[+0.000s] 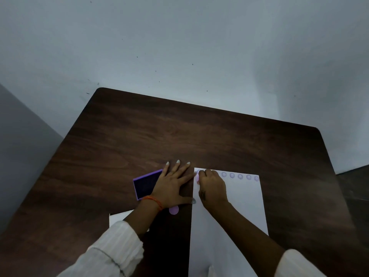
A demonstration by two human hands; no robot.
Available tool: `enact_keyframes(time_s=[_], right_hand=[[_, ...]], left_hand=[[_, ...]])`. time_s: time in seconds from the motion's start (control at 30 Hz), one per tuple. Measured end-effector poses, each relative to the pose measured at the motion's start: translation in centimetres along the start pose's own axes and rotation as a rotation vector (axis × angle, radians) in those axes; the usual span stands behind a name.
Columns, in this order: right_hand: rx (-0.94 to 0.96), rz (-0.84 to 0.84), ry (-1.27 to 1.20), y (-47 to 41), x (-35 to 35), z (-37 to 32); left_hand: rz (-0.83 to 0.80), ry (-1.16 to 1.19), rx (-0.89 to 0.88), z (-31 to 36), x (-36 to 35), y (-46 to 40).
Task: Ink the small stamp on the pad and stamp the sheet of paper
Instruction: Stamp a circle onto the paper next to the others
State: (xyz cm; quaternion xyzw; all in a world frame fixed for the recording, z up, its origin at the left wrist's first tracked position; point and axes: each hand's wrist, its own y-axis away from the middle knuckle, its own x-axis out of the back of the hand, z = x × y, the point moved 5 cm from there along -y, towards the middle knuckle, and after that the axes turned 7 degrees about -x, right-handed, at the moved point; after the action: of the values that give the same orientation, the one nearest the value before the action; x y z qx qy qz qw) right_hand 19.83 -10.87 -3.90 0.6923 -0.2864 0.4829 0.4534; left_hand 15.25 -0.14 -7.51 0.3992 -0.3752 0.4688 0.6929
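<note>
A white sheet of paper (241,206) lies on the dark wooden table (179,136), with a row of several round purple stamp marks (240,176) along its top edge. My right hand (212,188) is closed around a small pink stamp (197,178), pressing it down at the sheet's top left corner; the fingers hide most of the stamp. My left hand (172,184) lies flat with fingers spread on the table just left of the sheet. Its wrist partly covers the purple ink pad (144,185), which lies open.
A small round pink piece (174,210) lies on the table below my left hand. A second white sheet (119,217) peeks out under my left sleeve. A pale wall rises behind the table's far edge.
</note>
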Motion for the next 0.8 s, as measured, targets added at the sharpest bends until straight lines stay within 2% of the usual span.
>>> enact_keyframes(time_s=[0.63, 0.73, 0.8], right_hand=[[0.048, 0.064, -0.004, 0.33, -0.02, 0.06], [0.001, 0.032, -0.019, -0.04, 0.32, 0.17], [-0.116, -0.057, -0.163, -0.34, 0.79, 0.58]], left_hand=[[0.007, 0.001, -0.002, -0.07, 0.03, -0.01], [-0.011, 0.006, 0.0, 0.12, 0.27, 0.05], [-0.017, 0.006, 0.007, 0.23, 0.44, 0.07]])
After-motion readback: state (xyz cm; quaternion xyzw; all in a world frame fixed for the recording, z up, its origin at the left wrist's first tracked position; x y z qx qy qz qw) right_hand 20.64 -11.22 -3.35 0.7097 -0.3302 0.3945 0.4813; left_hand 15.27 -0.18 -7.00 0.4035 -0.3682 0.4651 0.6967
